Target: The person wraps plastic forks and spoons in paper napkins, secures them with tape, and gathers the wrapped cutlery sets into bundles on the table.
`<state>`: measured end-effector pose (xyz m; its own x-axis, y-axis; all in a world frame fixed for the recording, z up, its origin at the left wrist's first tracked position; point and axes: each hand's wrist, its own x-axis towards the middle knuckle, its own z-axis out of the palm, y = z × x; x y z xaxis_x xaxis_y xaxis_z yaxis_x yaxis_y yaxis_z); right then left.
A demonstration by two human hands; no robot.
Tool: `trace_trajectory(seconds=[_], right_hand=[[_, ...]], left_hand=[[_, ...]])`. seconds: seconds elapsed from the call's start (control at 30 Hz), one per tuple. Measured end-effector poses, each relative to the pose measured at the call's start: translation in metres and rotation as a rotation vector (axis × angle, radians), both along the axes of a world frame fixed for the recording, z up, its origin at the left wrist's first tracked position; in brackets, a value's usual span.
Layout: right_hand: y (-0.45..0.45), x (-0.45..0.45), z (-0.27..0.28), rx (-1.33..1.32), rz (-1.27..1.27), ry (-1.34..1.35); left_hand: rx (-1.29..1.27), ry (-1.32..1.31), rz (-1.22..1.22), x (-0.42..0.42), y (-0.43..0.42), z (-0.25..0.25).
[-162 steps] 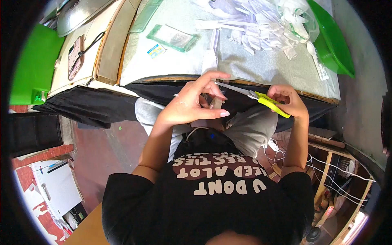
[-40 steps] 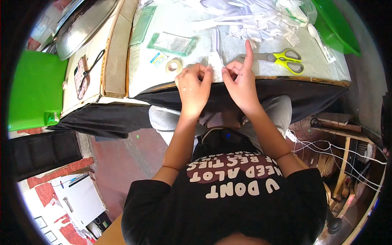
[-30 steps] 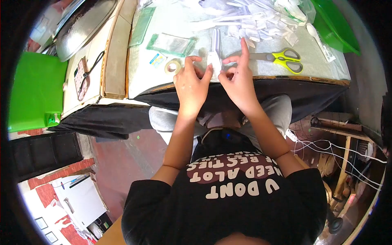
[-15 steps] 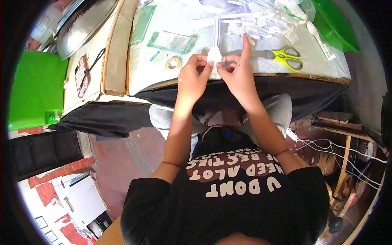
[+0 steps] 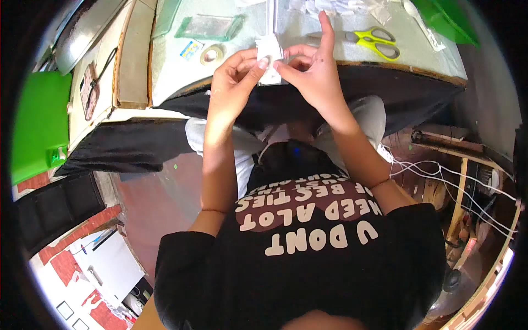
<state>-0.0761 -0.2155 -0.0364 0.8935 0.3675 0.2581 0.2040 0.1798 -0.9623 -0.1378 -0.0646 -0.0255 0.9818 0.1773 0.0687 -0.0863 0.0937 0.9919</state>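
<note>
Between both hands is a white wrapped bundle (image 5: 270, 49), with long white pieces reaching away from it across the table. My left hand (image 5: 235, 83) pinches its left side, thumb on top. On the right side, my right hand (image 5: 314, 71) grips it with thumb and fingers while one finger points straight out. A roll of tape (image 5: 211, 54) lies left of my left hand, beside a small blue and yellow packet (image 5: 190, 49). Scissors with yellow-green handles (image 5: 376, 43) lie on the table to the right of my right hand.
Green-edged clear packs (image 5: 210, 27) lie at the table's back left. White pieces (image 5: 335, 6) are heaped at the back, near a wrapped white spoon (image 5: 421, 22) and a green basin (image 5: 448, 19). A phone (image 5: 89, 92) rests on the left surface.
The scissors, earlier in my right hand, now lie on the table. Both hands have come together on the white bundle and lifted it slightly. The whole view has shifted.
</note>
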Motion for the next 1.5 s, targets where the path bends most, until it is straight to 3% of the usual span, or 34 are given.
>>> trace_trajectory(seconds=[0.37, 0.57, 0.67, 0.93, 1.07, 1.17, 1.3, 1.5], right_hand=[[-0.02, -0.03, 0.012, 0.039, 0.134, 0.068], [-0.035, -0.039, 0.006, -0.088, 0.121, -0.065], [-0.04, -0.051, 0.01, 0.045, 0.094, -0.06], [-0.05, -0.037, 0.002, -0.003, 0.107, -0.073], [-0.054, -0.027, 0.018, -0.03, -0.111, -0.17], [-0.053, -0.02, 0.036, -0.104, -0.08, -0.407], [-0.043, -0.02, 0.054, -0.067, 0.048, -0.257], [-0.025, -0.002, 0.056, -0.184, 0.067, -0.446]], left_hand=[[-0.173, 0.032, 0.022, -0.033, -0.015, -0.009], [-0.223, 0.058, -0.008, -0.051, -0.024, -0.015], [-0.235, 0.049, -0.013, -0.056, -0.028, -0.02], [-0.247, 0.021, 0.046, -0.057, -0.035, -0.013], [-0.243, -0.022, 0.092, -0.052, -0.035, -0.009], [-0.177, -0.002, 0.114, -0.047, -0.034, -0.003], [-0.181, -0.035, 0.132, -0.037, -0.034, 0.005], [-0.156, -0.065, 0.117, -0.022, -0.025, 0.014]])
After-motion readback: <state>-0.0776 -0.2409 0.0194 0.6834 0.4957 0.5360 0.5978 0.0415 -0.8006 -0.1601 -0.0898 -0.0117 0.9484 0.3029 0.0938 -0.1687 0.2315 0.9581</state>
